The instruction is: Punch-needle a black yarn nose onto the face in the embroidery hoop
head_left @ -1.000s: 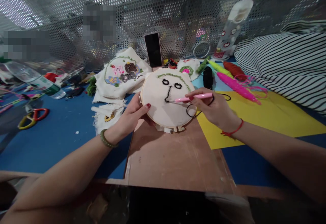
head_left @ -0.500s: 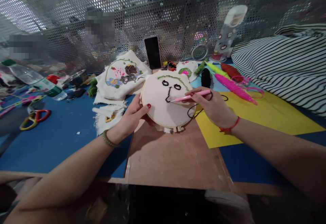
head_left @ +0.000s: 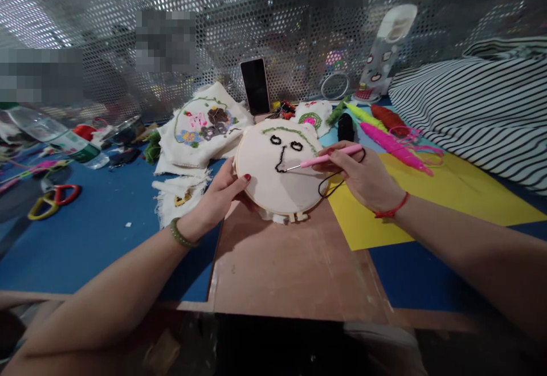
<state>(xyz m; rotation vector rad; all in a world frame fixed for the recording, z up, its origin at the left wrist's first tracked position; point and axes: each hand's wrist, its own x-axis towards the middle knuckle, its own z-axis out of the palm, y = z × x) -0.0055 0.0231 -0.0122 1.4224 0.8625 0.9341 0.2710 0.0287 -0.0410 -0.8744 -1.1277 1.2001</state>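
My left hand (head_left: 224, 191) is closed on the left rim of a round embroidery hoop (head_left: 260, 193), thumb on top and the other fingers partly hidden beneath. White fabric in the hoop carries black stitched loops (head_left: 285, 142), a black line below them and a green stitched arc (head_left: 294, 131). In my right hand (head_left: 359, 174) is a pink punch needle (head_left: 329, 156), pinched like a pen. Its metal tip meets the fabric at the lower end of the black line. Black yarn (head_left: 327, 189) hangs from the tool in a loop beside the hoop.
Left of the hoop lie embroidered cloths (head_left: 200, 131), scissors (head_left: 55, 200) and a plastic bottle (head_left: 64, 139). Behind it a phone (head_left: 255, 86) leans against a perforated metal screen. Yarn skeins (head_left: 395, 147), a yellow sheet (head_left: 405, 205) and striped fabric (head_left: 474, 102) are on the right.
The punch needle's tip has shifted slightly to the right along the black line's lower end. My right hand moved a little right with it. The left hand keeps its hold on the hoop.
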